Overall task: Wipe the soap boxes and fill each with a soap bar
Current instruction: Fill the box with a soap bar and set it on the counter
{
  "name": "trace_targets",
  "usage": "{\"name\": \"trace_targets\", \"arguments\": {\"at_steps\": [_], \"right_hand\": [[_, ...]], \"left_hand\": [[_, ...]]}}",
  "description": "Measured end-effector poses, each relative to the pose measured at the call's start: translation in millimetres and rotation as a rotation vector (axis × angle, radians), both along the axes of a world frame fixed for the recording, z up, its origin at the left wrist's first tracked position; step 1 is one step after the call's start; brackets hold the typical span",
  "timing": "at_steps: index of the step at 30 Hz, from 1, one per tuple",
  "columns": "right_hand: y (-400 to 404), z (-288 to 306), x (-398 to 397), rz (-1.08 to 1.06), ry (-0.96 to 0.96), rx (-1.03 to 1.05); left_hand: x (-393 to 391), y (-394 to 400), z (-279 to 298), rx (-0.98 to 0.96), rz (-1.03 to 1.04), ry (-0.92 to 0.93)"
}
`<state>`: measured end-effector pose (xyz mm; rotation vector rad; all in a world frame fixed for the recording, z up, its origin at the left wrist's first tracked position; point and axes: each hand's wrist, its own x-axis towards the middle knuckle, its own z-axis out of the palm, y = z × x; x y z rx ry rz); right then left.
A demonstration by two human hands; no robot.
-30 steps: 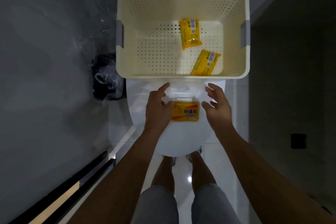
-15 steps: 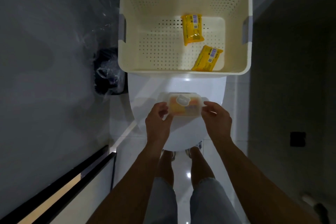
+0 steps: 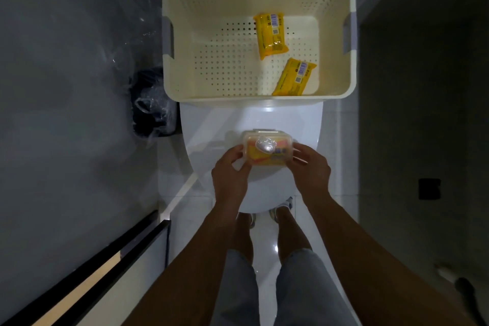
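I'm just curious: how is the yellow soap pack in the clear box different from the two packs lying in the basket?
The boxed soap pack sits under the closed lid of a clear soap box, gripped by the left hand and right hand; the basket packs lie loose and untouched. It lies crosswise; they lie lengthwise or slanted, barcodes up. All three share yellow wrappers.

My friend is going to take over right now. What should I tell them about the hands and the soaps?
Left hand and right hand each grip an end of the clear plastic soap box, lid down, on the white toilet lid.
Done: one yellow wrapped soap bar is inside that box.
Left: two yellow wrapped soap bars still lie in the cream perforated basket. No other soap boxes or wiping cloth are in view.
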<state>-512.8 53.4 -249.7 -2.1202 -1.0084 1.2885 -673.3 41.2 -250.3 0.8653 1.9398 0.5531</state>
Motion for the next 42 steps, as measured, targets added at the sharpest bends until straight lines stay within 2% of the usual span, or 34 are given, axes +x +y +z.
{"name": "trace_targets", "arguments": {"at_steps": [4, 7, 10, 20, 26, 31, 38, 42], "right_hand": [[-8.7, 28.5, -1.4, -0.078, 0.016, 0.051], [-9.0, 66.2, -1.7, -0.215, 0.105, 0.087], [-3.7, 110.3, 2.2, -0.248, 0.193, 0.123], [22.1, 261.0, 16.8, -0.334, 0.287, 0.417], [11.9, 327.7, 40.1, -0.400, 0.302, 0.569], [-7.5, 363.1, 68.5, -0.425, 0.251, 0.676], [-51.4, 381.1, 130.8, -0.499, 0.188, 0.795], [-86.4, 385.0, 180.7, -0.581, 0.142, 0.787]], "left_hand": [[2.3, -3.5, 32.3, 0.068, 0.083, -0.071], [4.6, -1.5, 66.4, 0.123, 0.117, -0.143], [3.3, 5.6, 106.6, 0.196, 0.122, -0.154], [14.1, 58.2, 259.9, 0.453, -0.018, -0.205], [39.9, 73.0, 318.2, 0.590, -0.163, -0.250], [73.2, 68.5, 355.6, 0.674, -0.241, -0.375], [144.9, 39.1, 390.5, 0.662, -0.374, -0.451], [199.2, 9.1, 398.7, 0.650, -0.415, -0.464]]}}
